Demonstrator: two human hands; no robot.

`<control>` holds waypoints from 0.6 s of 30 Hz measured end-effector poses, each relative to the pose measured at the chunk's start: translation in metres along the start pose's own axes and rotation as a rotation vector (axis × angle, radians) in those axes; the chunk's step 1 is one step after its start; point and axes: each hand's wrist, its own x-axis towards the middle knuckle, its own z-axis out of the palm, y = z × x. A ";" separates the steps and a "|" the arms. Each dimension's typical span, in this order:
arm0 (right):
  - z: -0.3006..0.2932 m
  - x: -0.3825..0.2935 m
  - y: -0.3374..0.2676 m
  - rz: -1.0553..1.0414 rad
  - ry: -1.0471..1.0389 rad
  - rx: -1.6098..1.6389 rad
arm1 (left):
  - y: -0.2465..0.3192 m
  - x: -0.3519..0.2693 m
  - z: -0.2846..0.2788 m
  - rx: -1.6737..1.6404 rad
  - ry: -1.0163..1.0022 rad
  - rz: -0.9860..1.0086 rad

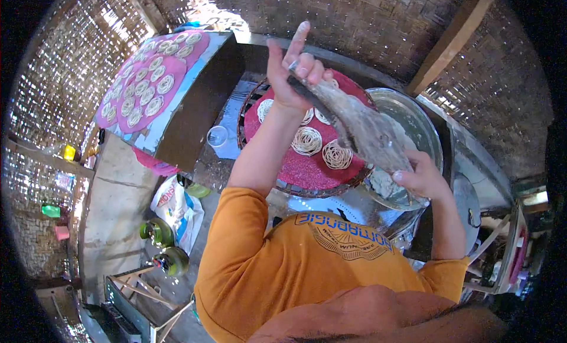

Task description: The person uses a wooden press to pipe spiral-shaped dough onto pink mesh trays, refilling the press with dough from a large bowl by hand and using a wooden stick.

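Note:
With both hands I hold a long, greyish, paste-smeared object [370, 121] aslant above a round tray; whether it is a bag or a board I cannot tell. My left hand [294, 72] curls around its upper end, index finger and thumb sticking out. Its lower end is in my right hand [423, 177], near a large metal basin [427, 117]. Pale dough or batter [385, 183] sits in that basin. Beneath the object, the woven tray [288, 190] bears a pink-red sheet [305, 174] with several coiled nests of pale strands [306, 141].
To the left, pink sheets [175, 70] with many pale coiled nests cover a raised surface [195, 112]. A clear plastic cup [217, 136] stands beside the tray. Green gas cylinders [170, 259] and a white sack [177, 210] are on the floor. A wooden post [452, 41] stands by the woven wall.

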 end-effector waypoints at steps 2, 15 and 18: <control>0.001 0.000 0.003 0.012 -0.037 0.010 | -0.002 -0.004 0.005 0.054 0.002 -0.004; 0.004 -0.016 0.045 0.039 -0.133 0.332 | -0.064 -0.075 -0.026 0.928 0.311 -0.652; 0.004 -0.017 0.042 0.048 -0.115 0.302 | -0.066 -0.083 -0.019 1.266 0.289 -0.924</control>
